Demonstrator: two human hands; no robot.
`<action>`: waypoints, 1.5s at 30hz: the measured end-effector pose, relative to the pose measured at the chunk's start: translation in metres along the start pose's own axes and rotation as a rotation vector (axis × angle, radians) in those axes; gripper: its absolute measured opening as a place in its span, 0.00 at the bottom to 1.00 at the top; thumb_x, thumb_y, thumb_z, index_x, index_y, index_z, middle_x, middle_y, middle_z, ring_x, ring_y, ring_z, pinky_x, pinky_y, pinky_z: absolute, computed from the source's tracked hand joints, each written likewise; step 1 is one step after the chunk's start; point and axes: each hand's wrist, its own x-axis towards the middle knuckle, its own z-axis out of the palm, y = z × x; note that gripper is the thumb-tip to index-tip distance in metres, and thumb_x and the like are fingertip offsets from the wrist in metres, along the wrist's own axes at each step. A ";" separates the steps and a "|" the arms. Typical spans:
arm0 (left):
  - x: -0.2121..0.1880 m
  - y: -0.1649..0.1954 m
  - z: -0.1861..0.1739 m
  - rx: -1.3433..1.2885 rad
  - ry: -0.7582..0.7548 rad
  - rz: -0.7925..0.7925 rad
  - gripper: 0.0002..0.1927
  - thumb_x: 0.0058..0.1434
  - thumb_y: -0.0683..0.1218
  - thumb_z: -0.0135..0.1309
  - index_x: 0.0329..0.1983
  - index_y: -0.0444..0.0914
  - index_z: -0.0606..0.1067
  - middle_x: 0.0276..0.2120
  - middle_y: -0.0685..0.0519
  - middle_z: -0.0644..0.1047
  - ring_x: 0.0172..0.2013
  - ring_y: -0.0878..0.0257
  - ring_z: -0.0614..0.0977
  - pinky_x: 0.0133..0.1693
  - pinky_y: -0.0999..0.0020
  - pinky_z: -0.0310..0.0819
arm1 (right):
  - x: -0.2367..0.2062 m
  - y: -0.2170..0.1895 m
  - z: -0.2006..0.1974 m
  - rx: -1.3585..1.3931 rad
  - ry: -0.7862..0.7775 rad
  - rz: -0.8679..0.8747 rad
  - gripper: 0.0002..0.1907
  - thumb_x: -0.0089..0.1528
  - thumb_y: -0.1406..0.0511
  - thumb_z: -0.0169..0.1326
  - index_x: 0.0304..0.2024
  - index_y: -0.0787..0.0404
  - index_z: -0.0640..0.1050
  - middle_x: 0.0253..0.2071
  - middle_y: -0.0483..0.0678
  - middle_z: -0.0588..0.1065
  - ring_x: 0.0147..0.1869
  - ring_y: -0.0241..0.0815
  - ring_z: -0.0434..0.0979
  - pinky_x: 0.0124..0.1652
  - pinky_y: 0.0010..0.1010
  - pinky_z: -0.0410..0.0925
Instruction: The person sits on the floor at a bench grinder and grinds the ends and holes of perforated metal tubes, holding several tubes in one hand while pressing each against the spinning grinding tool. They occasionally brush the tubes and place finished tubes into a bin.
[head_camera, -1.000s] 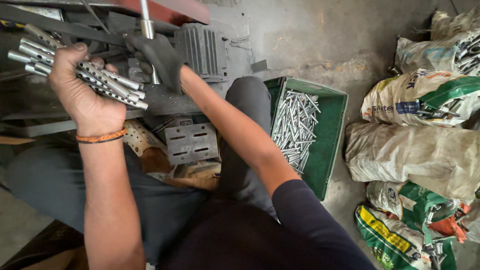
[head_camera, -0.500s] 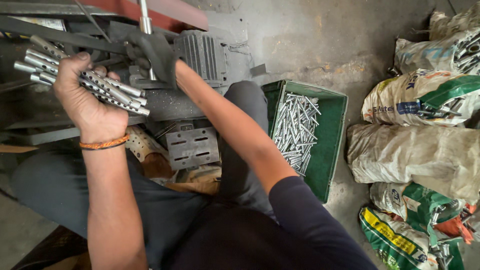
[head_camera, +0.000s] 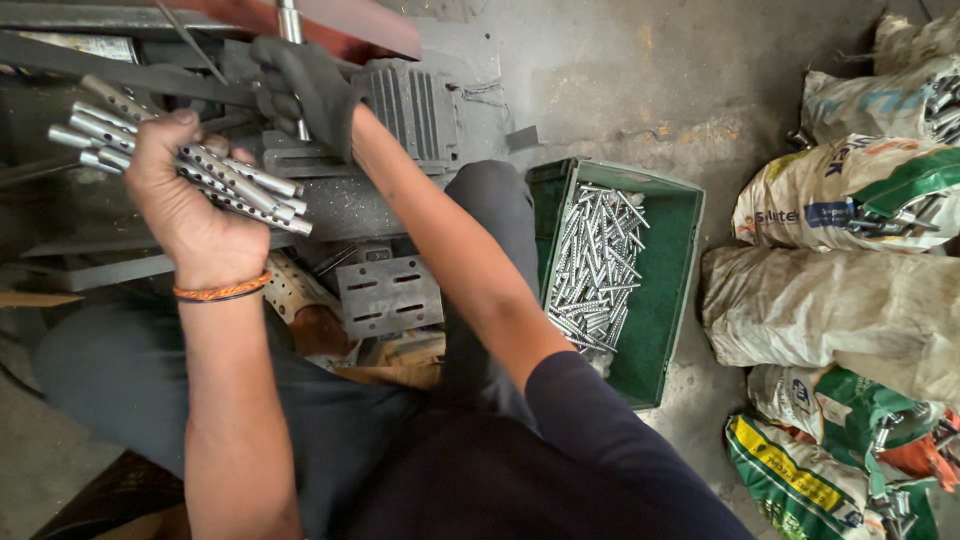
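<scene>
My left hand (head_camera: 190, 215) is closed around a bundle of several short perforated metal tubes (head_camera: 250, 190), held up at the left; an orange band circles that wrist. My right hand (head_camera: 310, 90), in a dark glove, grips a vertical metal lever (head_camera: 292, 25) on a grey machine (head_camera: 400, 100) at the top middle. A green crate (head_camera: 675, 300) to the right of my knee holds many more loose metal tubes (head_camera: 595, 265).
Several filled sacks (head_camera: 840, 310) with metal parts sticking out lie along the right side on the concrete floor. A slotted grey metal plate (head_camera: 390, 295) and scrap pieces sit below the machine, between my knees. A dark belt (head_camera: 110, 80) runs across the top left.
My left hand with the tube bundle has drifted slightly down and right. The gloved right hand stays on the lever.
</scene>
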 end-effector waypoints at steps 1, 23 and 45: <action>0.000 0.002 0.001 0.007 0.006 -0.002 0.09 0.56 0.40 0.63 0.34 0.37 0.73 0.25 0.54 0.72 0.26 0.64 0.75 0.32 0.67 0.74 | 0.001 0.000 0.003 -0.006 -0.021 -0.029 0.15 0.66 0.63 0.48 0.23 0.55 0.65 0.15 0.39 0.55 0.14 0.37 0.54 0.16 0.36 0.49; -0.003 0.029 -0.003 -0.003 0.013 -0.005 0.10 0.54 0.39 0.63 0.32 0.38 0.71 0.27 0.56 0.71 0.27 0.65 0.73 0.33 0.66 0.74 | 0.008 0.006 0.042 -0.008 -0.266 -0.033 0.19 0.67 0.57 0.46 0.22 0.54 0.63 0.15 0.37 0.54 0.15 0.34 0.52 0.17 0.35 0.53; -0.002 0.028 -0.002 -0.011 0.017 -0.007 0.09 0.55 0.39 0.62 0.33 0.38 0.72 0.26 0.55 0.71 0.26 0.65 0.73 0.33 0.66 0.74 | 0.005 0.006 0.043 0.001 -0.284 -0.115 0.14 0.68 0.60 0.44 0.29 0.58 0.69 0.18 0.38 0.54 0.16 0.35 0.53 0.19 0.35 0.55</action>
